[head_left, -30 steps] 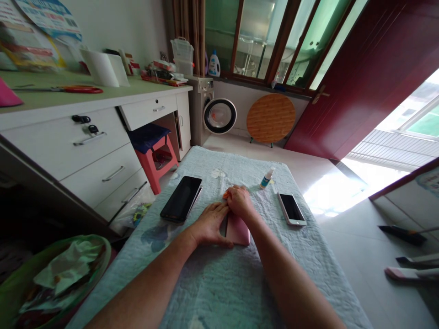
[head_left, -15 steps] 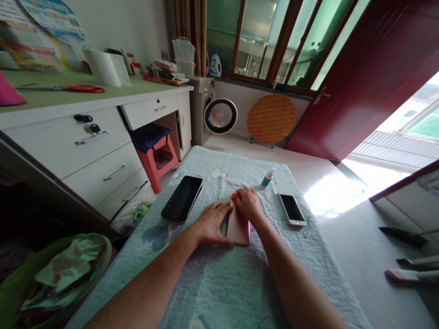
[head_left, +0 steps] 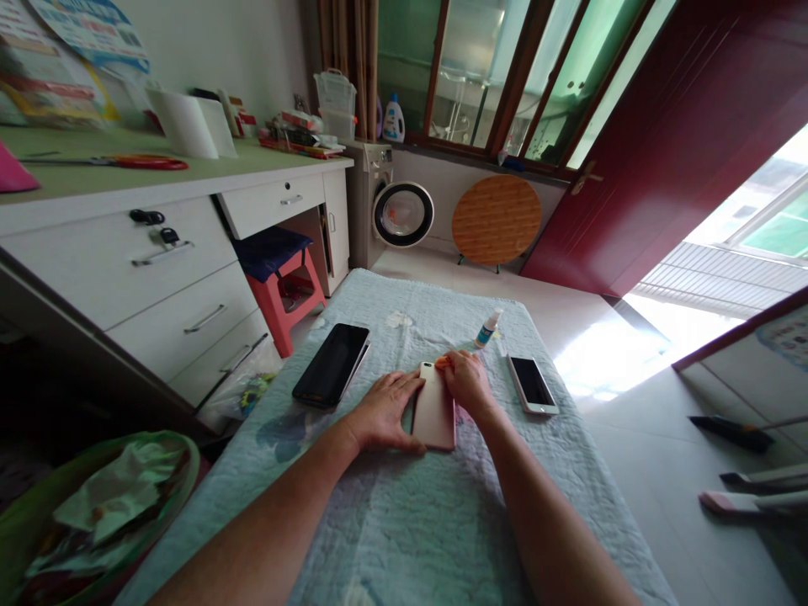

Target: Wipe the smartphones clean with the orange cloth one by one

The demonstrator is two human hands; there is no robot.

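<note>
A pinkish-gold phone (head_left: 435,412) lies back up on the cloth-covered table, its camera at the far left corner. My left hand (head_left: 386,414) steadies it along the left side, fingertips at the upper edge and thumb at the near left corner. In my right hand (head_left: 465,380) is a bunched orange cloth (head_left: 443,362), pressed on the phone's far right corner; the fingers hide most of the cloth. Behind the right hand stands a small spray bottle (head_left: 487,328) with a blue label. A white phone (head_left: 532,385) lies to the right, and a black phone (head_left: 333,364) to the left rests on another thin item.
A pale blue quilted cloth (head_left: 404,522) covers the table. On the left are a white desk (head_left: 164,295), a red stool (head_left: 296,303) and a bin (head_left: 183,471) with crumpled paper. Farther back stand a washing machine (head_left: 369,210) with its door open and a round wooden tabletop (head_left: 497,220).
My right hand has slid with the orange cloth from the phone's far end to its right edge, uncovering the camera corner. My left hand keeps its place on the phone. The view shifts slightly.
</note>
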